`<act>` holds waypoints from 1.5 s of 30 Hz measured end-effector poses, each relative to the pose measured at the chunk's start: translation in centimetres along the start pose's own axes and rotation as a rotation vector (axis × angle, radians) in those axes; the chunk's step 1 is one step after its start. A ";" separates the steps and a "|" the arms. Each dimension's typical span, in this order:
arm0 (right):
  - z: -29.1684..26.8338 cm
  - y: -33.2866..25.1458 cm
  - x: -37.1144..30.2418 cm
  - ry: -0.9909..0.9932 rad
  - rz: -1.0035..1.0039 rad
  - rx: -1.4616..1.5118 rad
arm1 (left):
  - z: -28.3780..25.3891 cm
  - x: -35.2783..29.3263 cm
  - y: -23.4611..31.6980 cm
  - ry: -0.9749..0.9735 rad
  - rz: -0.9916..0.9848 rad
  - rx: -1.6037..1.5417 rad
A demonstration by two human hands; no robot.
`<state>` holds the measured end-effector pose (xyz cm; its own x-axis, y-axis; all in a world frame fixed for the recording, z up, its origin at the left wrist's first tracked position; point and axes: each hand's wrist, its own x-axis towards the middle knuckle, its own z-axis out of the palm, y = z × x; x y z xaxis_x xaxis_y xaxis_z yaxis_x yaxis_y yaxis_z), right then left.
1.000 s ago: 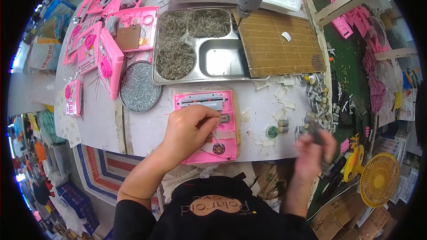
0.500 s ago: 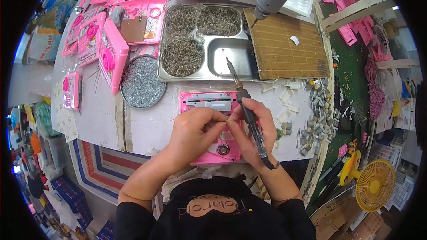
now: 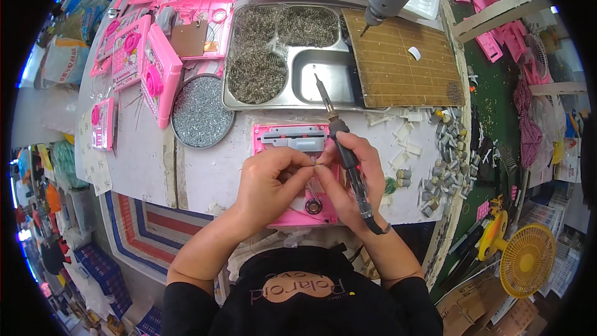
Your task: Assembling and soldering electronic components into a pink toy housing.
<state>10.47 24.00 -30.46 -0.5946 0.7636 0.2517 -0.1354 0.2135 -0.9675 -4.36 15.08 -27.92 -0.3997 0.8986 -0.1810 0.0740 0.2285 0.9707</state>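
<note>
Together, the left hand [image 3: 273, 182] and right hand [image 3: 356, 180] meet at pinched fingertips above the pink case [image 3: 295, 217]; any small piece between them is too tiny to tell. The right fingers also clasp a soldering iron [image 3: 348, 157]. The case lies on the white table [image 3: 208, 171], nearer the person than the metal tray [image 3: 292, 57].

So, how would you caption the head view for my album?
Left hand and right hand meet above a pink casing, the right also holding a soldering iron.
</note>
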 end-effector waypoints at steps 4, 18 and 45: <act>-0.5 -0.2 0.2 -0.035 -0.003 -0.086 | 0.0 -0.1 -0.2 0.011 0.020 0.021; -0.4 -0.2 0.7 -0.031 -0.060 -0.148 | -0.4 0.3 0.7 -0.052 0.092 0.087; -7.8 -2.9 -6.9 0.008 0.104 -0.177 | 2.1 0.8 -0.8 0.132 0.533 0.669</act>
<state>21.13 22.92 -29.23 -0.5919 0.7917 0.1512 0.0683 0.2362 -0.9693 -2.82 16.39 -29.17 -0.2586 0.9071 0.3321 0.7876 -0.0011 0.6162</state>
